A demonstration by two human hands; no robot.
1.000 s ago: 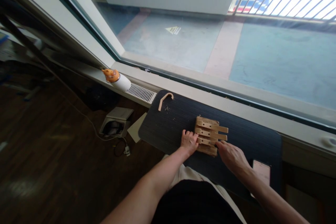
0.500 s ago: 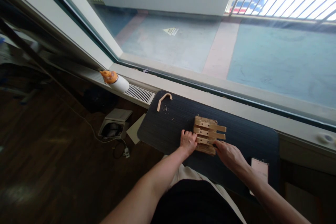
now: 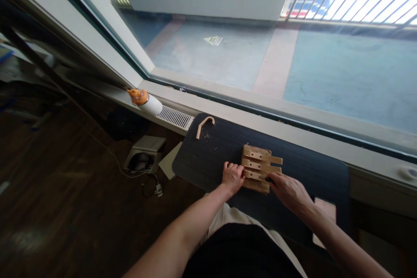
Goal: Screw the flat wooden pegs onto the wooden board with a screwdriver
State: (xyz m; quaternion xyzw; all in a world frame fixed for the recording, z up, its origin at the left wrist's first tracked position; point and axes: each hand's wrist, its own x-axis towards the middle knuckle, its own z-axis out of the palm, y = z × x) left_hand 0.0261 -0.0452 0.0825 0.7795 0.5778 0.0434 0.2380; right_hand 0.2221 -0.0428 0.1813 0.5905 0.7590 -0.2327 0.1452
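Observation:
On the dark table lies a rough wooden block (image 3: pixel 257 186) with three pale wooden strips (image 3: pixel 256 155) across it. Each strip shows small dark holes, and the upper ones jut past the block's right edge. My left hand (image 3: pixel 233 178) is closed at the block's left edge, its fingertips at the end of the lowest strip. At that strip's other end is my right hand (image 3: pixel 288 189), its fingers pinched together close to a hole. A small dark thing seems to be in this pinch, but it is too small to name.
A loose bent wooden hook (image 3: pixel 202 126) lies at the table's far left, with small metal bits (image 3: pixel 206 136) beside it. A phone (image 3: pixel 325 213) rests under my right forearm. An orange-topped white bottle (image 3: pixel 148 102) stands by the window; an open box (image 3: pixel 145 154) is on the floor.
The view has shifted slightly. Both hands stay at the wooden block, and the right hand's fingers have turned a little at the lowest strip.

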